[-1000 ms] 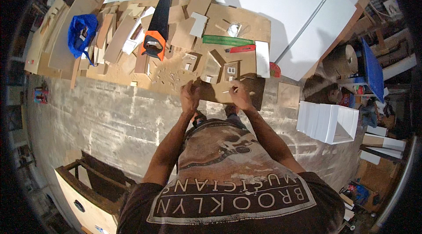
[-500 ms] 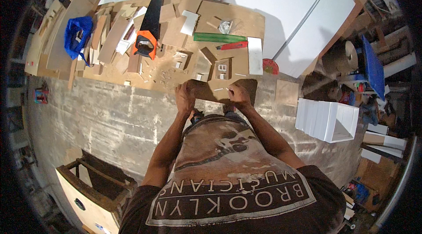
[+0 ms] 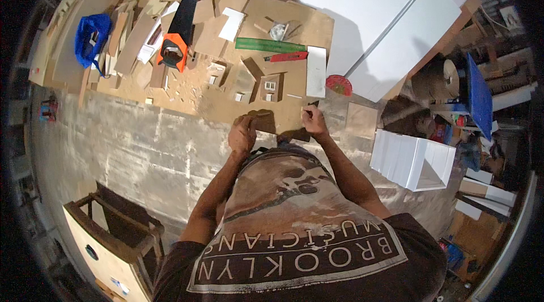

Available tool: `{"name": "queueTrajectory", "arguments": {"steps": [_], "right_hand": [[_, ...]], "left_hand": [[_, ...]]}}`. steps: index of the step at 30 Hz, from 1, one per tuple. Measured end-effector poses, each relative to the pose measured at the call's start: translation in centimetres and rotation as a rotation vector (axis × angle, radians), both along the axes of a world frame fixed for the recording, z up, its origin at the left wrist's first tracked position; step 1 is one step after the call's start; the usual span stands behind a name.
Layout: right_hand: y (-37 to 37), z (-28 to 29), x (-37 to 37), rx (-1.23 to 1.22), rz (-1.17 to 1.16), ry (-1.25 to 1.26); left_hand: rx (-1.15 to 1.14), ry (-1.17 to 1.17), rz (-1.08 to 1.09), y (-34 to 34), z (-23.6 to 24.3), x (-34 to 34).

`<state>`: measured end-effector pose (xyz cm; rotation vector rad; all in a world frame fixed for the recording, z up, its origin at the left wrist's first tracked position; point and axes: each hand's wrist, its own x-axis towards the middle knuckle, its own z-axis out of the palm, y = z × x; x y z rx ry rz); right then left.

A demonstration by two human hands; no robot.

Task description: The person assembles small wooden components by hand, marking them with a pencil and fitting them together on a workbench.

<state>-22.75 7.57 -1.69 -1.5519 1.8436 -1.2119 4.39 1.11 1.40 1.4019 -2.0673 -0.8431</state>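
My left hand (image 3: 243, 131) is closed, fingers curled at the near edge of the cardboard-coloured board (image 3: 215, 103); anything in it is hidden. My right hand (image 3: 313, 120) is pinched closed at the board's right end; I cannot make out what it holds. Above the hands stand small model house pieces: a window-fronted one (image 3: 270, 86), a plainer one (image 3: 247, 82) and another (image 3: 217, 73). A thin white strip (image 3: 294, 96) lies beside them. Behind are a green ruler (image 3: 266, 45), a red utility knife (image 3: 289, 56) and a white rectangular piece (image 3: 316, 72).
An orange-handled saw (image 3: 173, 48), stacked offcuts (image 3: 124, 41) and a blue bag (image 3: 92, 38) are at left. A metal straightedge (image 3: 385, 30) lies on a white sheet (image 3: 419, 47). A white box (image 3: 412, 160) sits at right, a wooden cabinet (image 3: 99, 245) at lower left.
My right hand has moved right toward the board's end; the white bit seen between its fingers is no longer distinct. My left hand sits slightly lower. The bench has shifted left in the picture.
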Motion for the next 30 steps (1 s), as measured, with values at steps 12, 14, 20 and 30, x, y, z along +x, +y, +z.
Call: {"name": "queueTrajectory", "arguments": {"steps": [12, 14, 20, 30], "right_hand": [[-2.9, 5.5, -2.4, 0.434, 0.289, -0.796], [-3.5, 6.5, -2.4, 0.470, 0.314, -0.815], [-4.9, 7.5, -2.4, 0.447, 0.391, -0.770], [-5.9, 12.3, -0.3, 0.154, 0.413, -0.394]], "left_hand": [[0.178, 0.381, 0.540, 2.0, -1.3, -1.7], [0.190, 0.386, 0.584, 2.8, -1.1, -2.0], [0.847, 0.754, 0.396, 3.1, 4.5, -5.9], [1.019, 1.188, 0.360, 0.9, 7.6, -10.1]]}}
